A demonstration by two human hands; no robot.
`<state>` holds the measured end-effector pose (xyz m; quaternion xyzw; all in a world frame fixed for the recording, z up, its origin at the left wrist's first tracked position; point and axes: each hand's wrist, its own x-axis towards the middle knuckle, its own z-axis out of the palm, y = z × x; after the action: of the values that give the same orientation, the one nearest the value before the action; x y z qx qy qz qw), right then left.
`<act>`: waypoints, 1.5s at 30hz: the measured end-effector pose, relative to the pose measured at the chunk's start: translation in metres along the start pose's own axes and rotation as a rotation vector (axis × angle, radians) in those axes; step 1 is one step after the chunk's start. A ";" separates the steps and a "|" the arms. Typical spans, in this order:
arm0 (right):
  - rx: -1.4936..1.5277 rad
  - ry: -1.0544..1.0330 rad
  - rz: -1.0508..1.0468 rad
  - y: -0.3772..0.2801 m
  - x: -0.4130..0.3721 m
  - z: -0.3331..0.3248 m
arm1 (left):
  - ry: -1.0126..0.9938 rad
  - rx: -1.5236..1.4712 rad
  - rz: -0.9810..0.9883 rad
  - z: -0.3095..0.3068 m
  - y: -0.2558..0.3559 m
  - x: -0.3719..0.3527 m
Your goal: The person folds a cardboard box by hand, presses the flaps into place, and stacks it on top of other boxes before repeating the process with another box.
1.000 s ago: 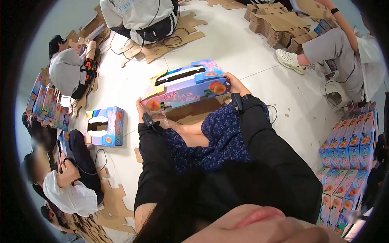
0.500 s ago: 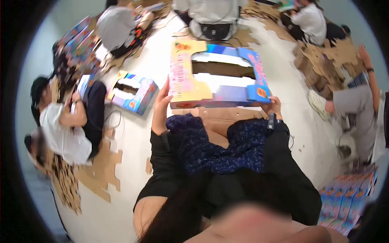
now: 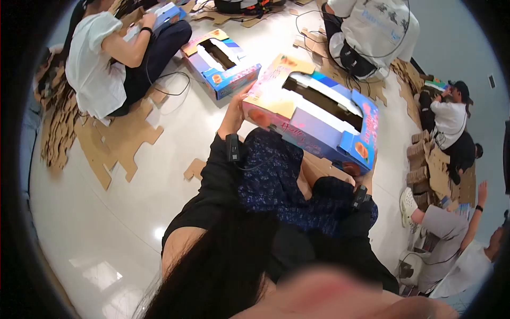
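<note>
**Box swung round and tipped between both hands**

At far left, flat cardboard sheets (image 3: pixel 119 135) lie on the floor (image 3: pixel 106 223) beside a seated co-worker (image 3: pixel 93 58), and a second box (image 3: pixel 220 66) sits just past them. The left hand (image 3: pixel 237 106) grasps the left end of the printed box (image 3: pixel 313 119), which is held up over the lap. Half a second ago its windowed top lay level; now it slopes down to the right. The right hand (image 3: pixel 366 178) meets the low right corner, mostly hidden, so I cannot tell its grip. The box is mid-turn and not set down
</note>
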<state>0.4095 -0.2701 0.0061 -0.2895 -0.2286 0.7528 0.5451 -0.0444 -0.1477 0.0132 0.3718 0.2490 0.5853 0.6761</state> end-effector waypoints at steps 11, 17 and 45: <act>-0.501 0.493 0.260 -0.003 0.082 0.091 | 0.265 -0.191 0.191 -0.066 -0.010 -0.011; -0.351 0.316 0.178 0.037 0.120 0.096 | 0.287 -0.178 0.102 -0.129 0.002 0.016; -0.314 0.174 -0.076 0.188 0.412 0.262 | 0.689 1.546 0.011 -0.129 -0.114 -0.079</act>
<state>0.0024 0.0580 -0.0043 -0.4264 -0.3057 0.6590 0.5389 -0.0901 -0.2023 -0.1622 0.5316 0.7697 0.3343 0.1148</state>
